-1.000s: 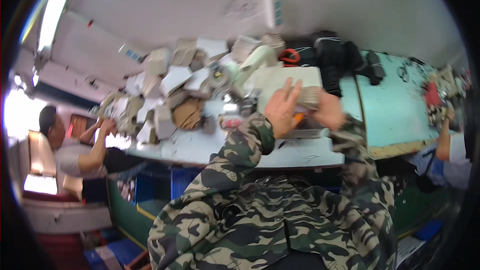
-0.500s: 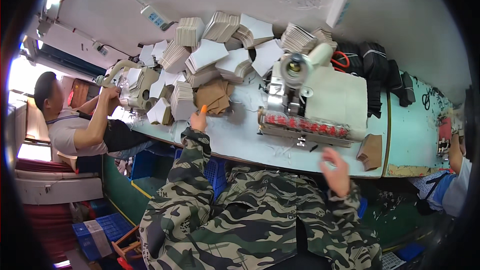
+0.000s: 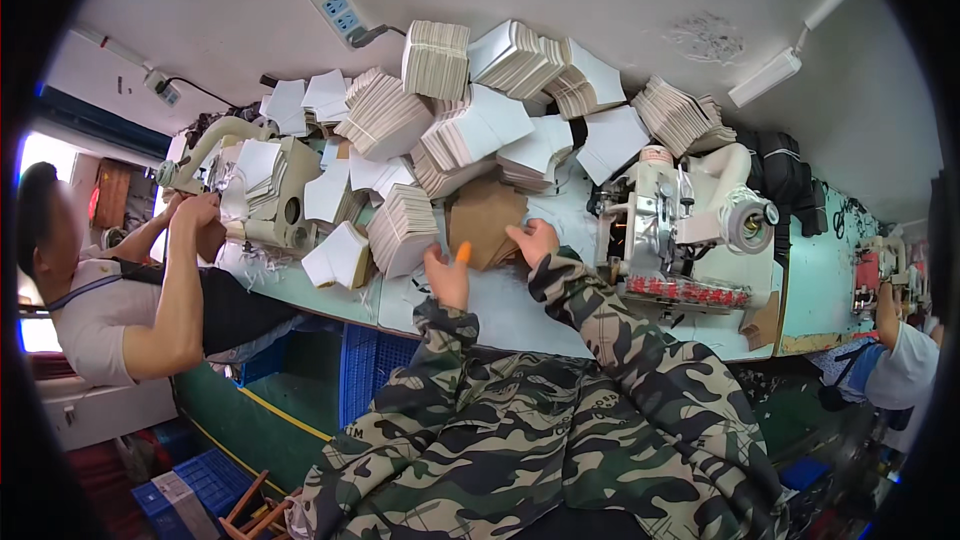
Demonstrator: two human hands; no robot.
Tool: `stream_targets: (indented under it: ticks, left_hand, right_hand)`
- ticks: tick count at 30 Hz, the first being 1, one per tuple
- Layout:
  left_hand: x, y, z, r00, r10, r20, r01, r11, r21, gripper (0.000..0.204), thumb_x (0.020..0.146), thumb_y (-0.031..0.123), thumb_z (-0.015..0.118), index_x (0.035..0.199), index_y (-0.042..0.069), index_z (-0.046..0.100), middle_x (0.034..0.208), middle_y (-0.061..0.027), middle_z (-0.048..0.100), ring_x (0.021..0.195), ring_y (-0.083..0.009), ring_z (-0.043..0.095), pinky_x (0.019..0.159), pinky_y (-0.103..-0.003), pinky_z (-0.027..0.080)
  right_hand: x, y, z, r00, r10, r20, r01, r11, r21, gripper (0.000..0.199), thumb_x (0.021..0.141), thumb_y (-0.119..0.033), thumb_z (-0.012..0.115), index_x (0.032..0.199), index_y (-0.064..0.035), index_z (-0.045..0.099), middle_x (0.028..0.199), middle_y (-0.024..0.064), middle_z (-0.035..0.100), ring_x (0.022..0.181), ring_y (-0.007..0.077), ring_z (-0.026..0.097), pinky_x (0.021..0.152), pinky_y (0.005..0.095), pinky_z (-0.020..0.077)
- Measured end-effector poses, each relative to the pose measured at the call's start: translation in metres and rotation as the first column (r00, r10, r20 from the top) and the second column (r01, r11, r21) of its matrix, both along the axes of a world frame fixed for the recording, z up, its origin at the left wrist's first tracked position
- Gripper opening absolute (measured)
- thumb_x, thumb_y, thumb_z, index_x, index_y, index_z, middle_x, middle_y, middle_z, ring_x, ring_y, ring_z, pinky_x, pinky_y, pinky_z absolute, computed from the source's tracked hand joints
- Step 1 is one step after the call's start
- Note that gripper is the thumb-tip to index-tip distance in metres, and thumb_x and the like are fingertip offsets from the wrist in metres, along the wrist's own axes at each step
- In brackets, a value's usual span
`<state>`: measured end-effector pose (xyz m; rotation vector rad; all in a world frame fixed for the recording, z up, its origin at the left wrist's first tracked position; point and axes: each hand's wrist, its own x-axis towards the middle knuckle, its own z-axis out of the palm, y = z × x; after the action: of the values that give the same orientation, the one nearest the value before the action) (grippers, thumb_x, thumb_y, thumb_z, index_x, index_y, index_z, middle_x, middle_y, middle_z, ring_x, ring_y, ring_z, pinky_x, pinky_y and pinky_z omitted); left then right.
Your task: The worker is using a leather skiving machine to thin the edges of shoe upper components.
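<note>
A loose pile of brown cut pieces (image 3: 482, 223) lies on the pale worktable, against stacks of white-faced pieces. My left hand (image 3: 447, 280) is at the pile's lower left, fingers raised and apart, with an orange cover on one finger. Nothing shows in its grasp. At the pile's right edge, my right hand (image 3: 537, 241) touches the brown pieces with its fingertips, thumb and fingers apart. Right of it stands a cream sewing machine (image 3: 690, 215) with a clear-and-red printed cover along its front.
Tied stacks of white-faced pieces (image 3: 475, 130) crowd the back. Dark bundles (image 3: 785, 170) and a small brown stack (image 3: 762, 320) flank the machine. At left a co-worker (image 3: 150, 310) handles something at another machine (image 3: 270, 190); another person (image 3: 890, 360) sits far right. Blue crates (image 3: 365, 370) stand below.
My right hand has moved left from the table's front edge to the brown pieces. My left hand stays beside them. The view has shifted, bringing the sewing machine farther right.
</note>
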<state>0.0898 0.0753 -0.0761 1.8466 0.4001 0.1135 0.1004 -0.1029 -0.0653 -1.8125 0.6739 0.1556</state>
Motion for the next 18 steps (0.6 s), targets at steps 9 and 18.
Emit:
stream_targets:
  ticks: [9,18]
  left_hand:
    - [0.021,-0.005,0.037,0.974,-0.207,-0.093,0.205,0.978,-0.033,0.037,0.077,0.009,0.073,0.108,-0.007,0.062,0.096,-0.0156,0.068,0.086,-0.0221,0.064,0.079,-0.032,0.049]
    - [-0.011,0.01,0.067,0.837,-0.546,-0.04,0.471,0.754,-0.458,0.074,0.075,0.009,0.08,0.135,-0.002,0.038,0.128,-0.0125,0.054,0.113,-0.0208,0.056,0.093,-0.032,0.048]
  right_hand:
    - [0.042,0.005,0.026,0.987,-0.046,-0.153,0.154,0.54,0.828,0.041,0.077,-0.011,0.076,0.109,0.0101,0.062,0.102,0.018,0.068,0.088,0.0281,0.068,0.075,0.0357,0.0573]
    - [-0.059,-0.01,0.059,0.999,0.003,-0.053,0.044,0.5,0.865,0.052,0.081,-0.011,0.072,0.128,-0.0014,0.053,0.117,0.0109,0.063,0.102,0.0233,0.064,0.088,0.0376,0.0532]
